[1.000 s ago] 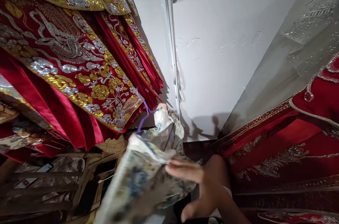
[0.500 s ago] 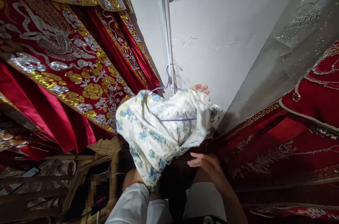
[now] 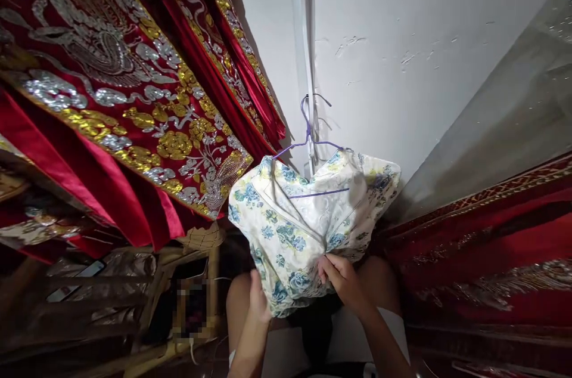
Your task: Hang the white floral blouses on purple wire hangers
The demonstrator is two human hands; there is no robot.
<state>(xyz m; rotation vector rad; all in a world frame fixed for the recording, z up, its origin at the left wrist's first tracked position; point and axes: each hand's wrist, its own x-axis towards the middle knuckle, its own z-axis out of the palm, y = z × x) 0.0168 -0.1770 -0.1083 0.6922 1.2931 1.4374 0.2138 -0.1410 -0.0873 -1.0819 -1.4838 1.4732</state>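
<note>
From the head camera, a white floral garment (image 3: 286, 235) hangs on a purple hanger (image 3: 308, 135) before the person's bare knees; whether the hook rests on the pale upright pole (image 3: 304, 26) behind it is unclear. The right hand (image 3: 342, 279) has its fingers closed on cloth at the base of the V-neck. The left hand (image 3: 259, 300) is blurred at the lower side edge, fingers partly hidden, so their grip cannot be told. Red embroidered hangings (image 3: 174, 145) are cut off at left; a pixelated patch obscures something below.
</note>
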